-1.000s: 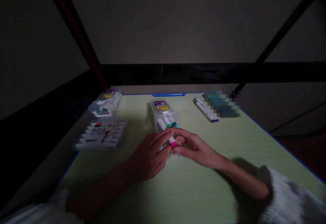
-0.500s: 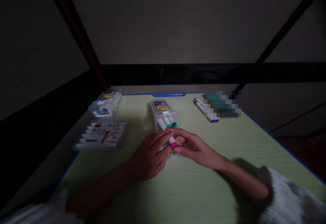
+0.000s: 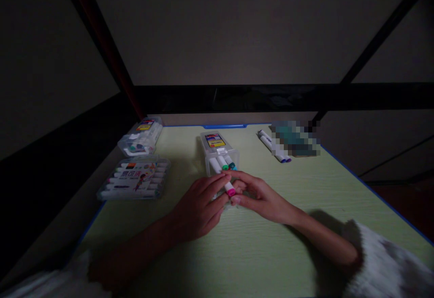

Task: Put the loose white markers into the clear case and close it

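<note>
A white marker with a pink end (image 3: 228,187) lies between my two hands, its pink end towards me. My left hand (image 3: 200,207) is closed on it from the left, fingers along its side. From the right, my right hand (image 3: 262,198) closes on the same marker, with the forefinger across its top and the thumb close to the pink end. Just beyond my fingertips lies a clear plastic marker case (image 3: 219,146), its near end open. Several white markers (image 3: 222,161) with green, teal and other coloured ends show in that opening. My fingers hide the lower front of the case.
At the left of the pale green table (image 3: 271,253) lie a closed flat marker case (image 3: 134,178) and, behind it, another clear marker case (image 3: 142,136). Two loose markers (image 3: 273,146) lie at the back right, beside a blurred-out greenish object (image 3: 294,139). A wall stands behind.
</note>
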`<state>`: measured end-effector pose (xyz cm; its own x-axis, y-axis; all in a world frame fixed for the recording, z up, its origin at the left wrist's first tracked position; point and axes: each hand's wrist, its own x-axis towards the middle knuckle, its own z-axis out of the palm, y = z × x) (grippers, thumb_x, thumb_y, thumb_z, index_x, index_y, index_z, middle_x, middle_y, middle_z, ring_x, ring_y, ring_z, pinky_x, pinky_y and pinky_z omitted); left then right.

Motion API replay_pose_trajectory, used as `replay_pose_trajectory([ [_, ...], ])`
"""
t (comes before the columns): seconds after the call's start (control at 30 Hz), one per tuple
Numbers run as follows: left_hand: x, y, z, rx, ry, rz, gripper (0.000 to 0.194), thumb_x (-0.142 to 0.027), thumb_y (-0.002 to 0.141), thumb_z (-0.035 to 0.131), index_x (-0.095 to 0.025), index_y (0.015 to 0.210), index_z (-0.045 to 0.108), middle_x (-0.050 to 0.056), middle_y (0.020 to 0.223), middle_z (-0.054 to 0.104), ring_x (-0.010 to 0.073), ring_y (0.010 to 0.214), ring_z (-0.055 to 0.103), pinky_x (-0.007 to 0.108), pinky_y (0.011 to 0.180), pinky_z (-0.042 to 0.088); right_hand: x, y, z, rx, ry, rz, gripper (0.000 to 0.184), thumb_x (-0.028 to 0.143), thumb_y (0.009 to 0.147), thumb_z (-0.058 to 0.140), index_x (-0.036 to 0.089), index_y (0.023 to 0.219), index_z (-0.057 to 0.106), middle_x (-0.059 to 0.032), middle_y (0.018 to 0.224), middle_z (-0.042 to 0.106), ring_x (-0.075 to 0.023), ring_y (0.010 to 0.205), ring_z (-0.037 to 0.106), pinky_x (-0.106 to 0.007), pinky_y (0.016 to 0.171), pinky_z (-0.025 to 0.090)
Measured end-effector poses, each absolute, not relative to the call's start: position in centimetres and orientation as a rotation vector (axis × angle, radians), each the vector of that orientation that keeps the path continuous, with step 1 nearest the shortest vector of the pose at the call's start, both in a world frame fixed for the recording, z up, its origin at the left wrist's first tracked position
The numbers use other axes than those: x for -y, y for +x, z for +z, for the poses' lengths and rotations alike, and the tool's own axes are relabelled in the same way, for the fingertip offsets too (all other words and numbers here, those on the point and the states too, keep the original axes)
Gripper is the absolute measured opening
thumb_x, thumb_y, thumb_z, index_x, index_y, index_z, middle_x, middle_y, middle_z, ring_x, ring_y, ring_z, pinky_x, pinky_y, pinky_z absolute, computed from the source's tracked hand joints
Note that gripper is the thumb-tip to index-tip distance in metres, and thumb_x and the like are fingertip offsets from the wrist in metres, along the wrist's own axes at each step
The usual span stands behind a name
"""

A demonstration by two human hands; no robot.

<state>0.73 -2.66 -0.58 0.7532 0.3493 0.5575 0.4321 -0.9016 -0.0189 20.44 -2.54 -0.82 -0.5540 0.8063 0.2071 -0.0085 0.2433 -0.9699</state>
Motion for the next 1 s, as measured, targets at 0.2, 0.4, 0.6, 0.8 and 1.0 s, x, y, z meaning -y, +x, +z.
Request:
replay_pose_trajectory([
  [0.2,2.68,0.77,-0.62,0.63,-2.788,-0.844,0.021,-0.01,0.08,0.043,-0.009,0.097,0.054,0.018,0.125,0.045,0.0248,0.121,0.037,0.039,0.094,0.041,2.61,20.41,-0.75,1.763,-0.744,1.416,0.05,0.026,0.081,0.056,0.019,0.127,0.039,0.0024,0.076,0.049,-0.0081,0.068,0.045,-0.023,0.064,0.04],
  [0.4,2.73,0.81,-0.54,0.659,-2.796,-0.848,0.023,-0.011,0.079,0.044,-0.009,0.101,0.053,0.018,0.127,0.044,0.0259,0.122,0.037,0.04,0.095,0.041,2.66,20.36,-0.72,1.749,-0.724,1.415,0.051,0.027,0.08,0.057,0.02,0.127,0.038,0.0025,0.076,0.051,-0.0079,0.069,0.047,-0.023,0.064,0.041],
  [0.6,2.6,0.7,-0.72,0.638,-2.807,-0.871,0.026,-0.011,0.079,0.045,-0.009,0.104,0.051,0.02,0.128,0.042,0.0266,0.124,0.035,0.042,0.094,0.041,2.69,20.35,-0.7,1.755,-0.716,1.396,0.051,0.025,0.08,0.057,0.02,0.127,0.038,0.0023,0.078,0.053,-0.0079,0.069,0.048,-0.023,0.064,0.041],
  [0.8,2.35,0.63,-0.85,0.636,-2.768,-0.925,0.026,-0.007,0.079,0.045,-0.008,0.105,0.049,0.02,0.123,0.046,0.0253,0.121,0.039,0.04,0.093,0.043,2.76,20.33,-0.62,1.778,-0.754,1.357,0.046,0.023,0.081,0.055,0.021,0.124,0.038,-0.0008,0.088,0.055,-0.0086,0.07,0.048,-0.025,0.067,0.042],
  [1.0,2.21,0.51,-1.02,0.641,-2.775,-0.95,0.026,-0.006,0.08,0.044,-0.01,0.105,0.049,0.019,0.121,0.048,0.0239,0.119,0.041,0.039,0.091,0.044,3.03,20.13,-0.47,1.713,-0.714,1.381,0.036,0.024,0.082,0.054,0.023,0.115,0.037,-0.0024,0.097,0.054,-0.0088,0.075,0.05,-0.026,0.07,0.043],
])
